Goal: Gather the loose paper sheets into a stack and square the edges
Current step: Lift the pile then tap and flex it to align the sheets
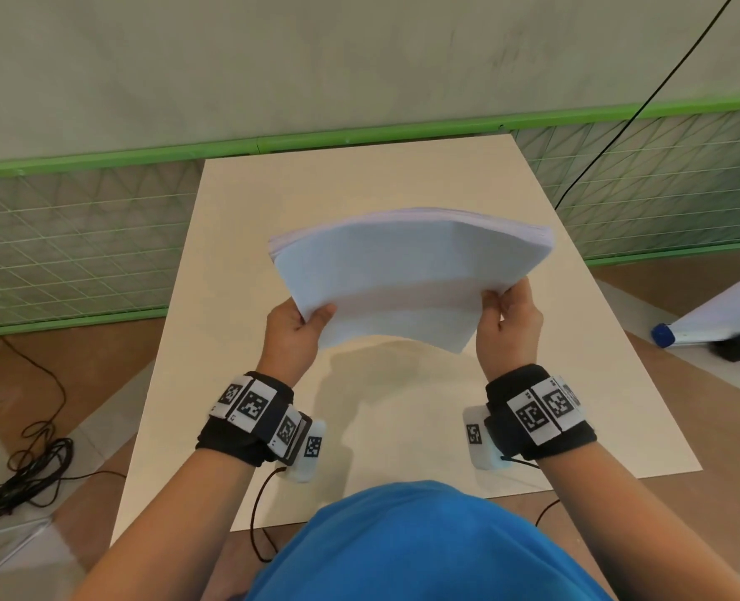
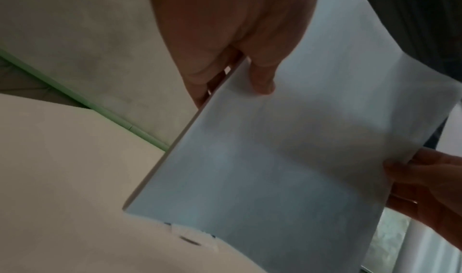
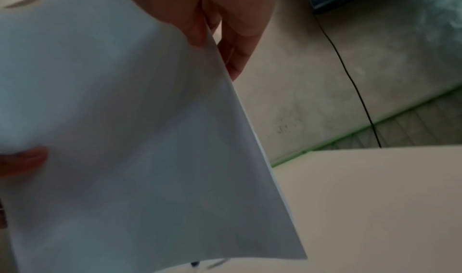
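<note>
Paper stack (image 1: 407, 271) between both hands

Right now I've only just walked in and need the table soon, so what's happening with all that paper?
A person is holding a stack of white paper in the air above the table, one hand at each near corner. The left hand pinches the left corner and the right hand pinches the right. The sheets are already gathered into one bundle, bowed upward in the middle, with the far edge slightly fanned, so the squaring looks unfinished. No loose sheets show on the table.
</note>
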